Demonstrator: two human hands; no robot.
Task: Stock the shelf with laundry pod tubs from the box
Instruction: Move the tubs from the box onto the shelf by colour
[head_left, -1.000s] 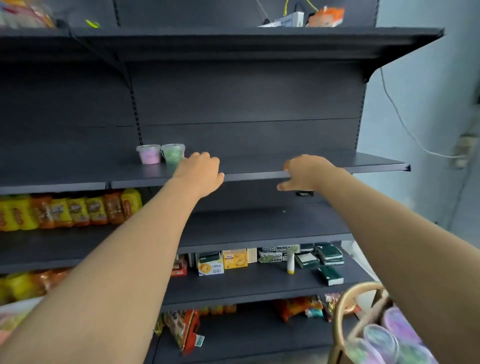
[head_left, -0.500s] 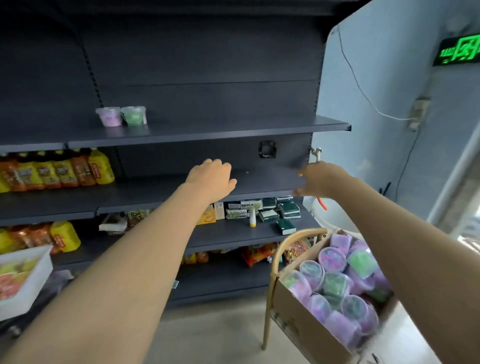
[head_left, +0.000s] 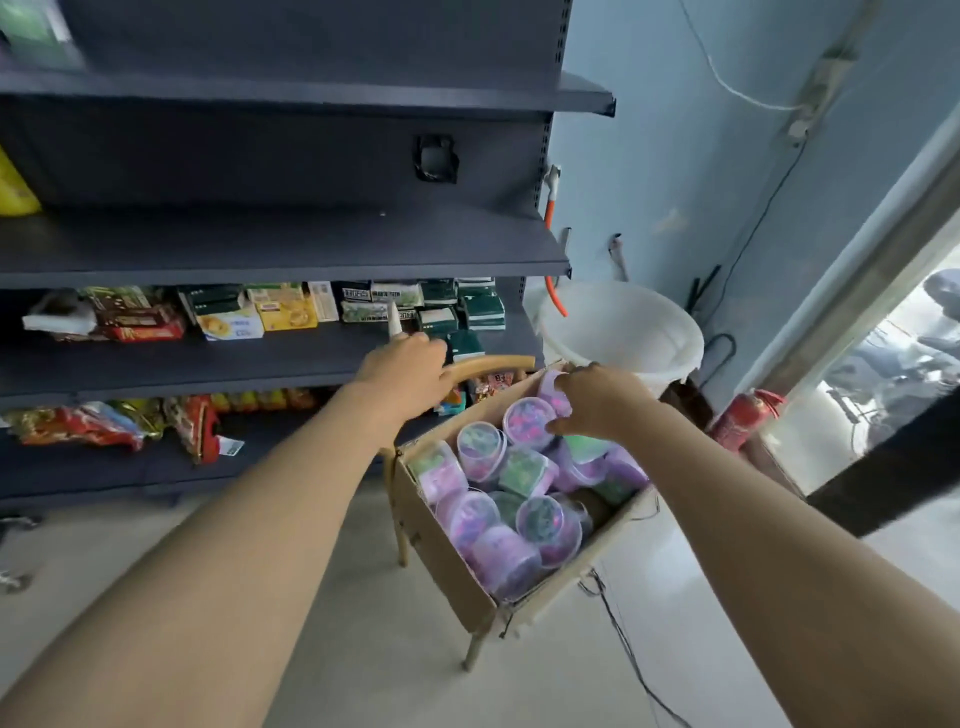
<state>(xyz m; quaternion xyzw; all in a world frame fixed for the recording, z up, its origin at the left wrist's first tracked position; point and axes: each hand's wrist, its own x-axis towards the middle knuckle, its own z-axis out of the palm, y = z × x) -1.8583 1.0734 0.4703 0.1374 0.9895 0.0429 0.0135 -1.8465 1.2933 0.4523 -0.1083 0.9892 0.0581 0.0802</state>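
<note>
Tubs (head_left: 519, 519) lie jumbled in the box (head_left: 441, 561), lids mostly tilted toward 11 o'clock; right grip (head_left: 597, 402) curls round a purple tub (head_left: 551, 391), left grip (head_left: 402, 364) hangs relaxed.

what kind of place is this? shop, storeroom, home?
Most likely a small retail shop: dark metal shelving holds boxed goods and snack packets, and a cardboard box of pod tubs sits open beside it.

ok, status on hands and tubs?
Left hand empty, fingers relaxed above curved wooden chair rail. Right hand on a purple plastic tub in the brown cardboard box, grip unclear. Box top unobstructed.
</note>
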